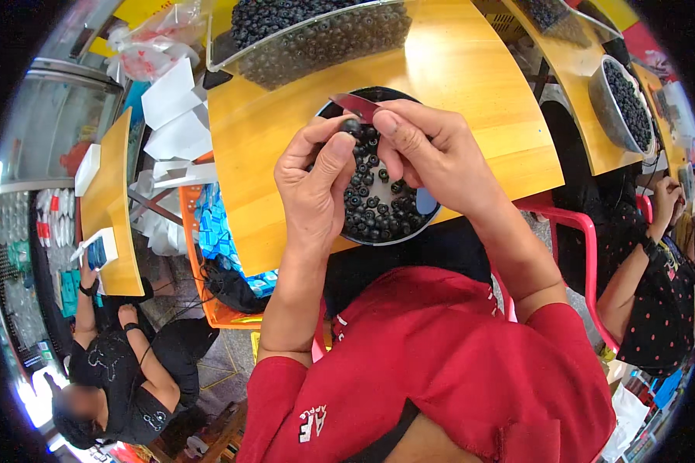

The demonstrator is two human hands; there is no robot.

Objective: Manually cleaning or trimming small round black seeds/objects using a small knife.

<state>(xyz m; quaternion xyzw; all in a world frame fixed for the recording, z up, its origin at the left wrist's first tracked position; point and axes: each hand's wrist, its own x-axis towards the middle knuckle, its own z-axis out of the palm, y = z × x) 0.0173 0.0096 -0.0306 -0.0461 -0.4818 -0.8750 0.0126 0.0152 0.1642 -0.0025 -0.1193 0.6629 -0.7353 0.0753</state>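
Between thumb and fingertips of my left hand (316,174) is a small blue-black round piece, like a blueberry or a bead (351,126). My right hand (432,150) is closed around a small knife (354,106); its blade reflects red and points left, just beside the round piece, and its handle is hidden in the fingers. Both hands are over a dark-rimmed round bowl (394,241) in front of me. Many similar dark round pieces (374,220) lie in it, some with ring-shaped marks and a few greenish.
A clear bin (324,46) heaped with dark round pieces stands at the table's (486,100) far side. Left of the table is an orange crate (208,289) with blue packets. At right, another bowl (625,104) is on a neighbouring table. Co-workers sit left (123,370) and right (649,293).
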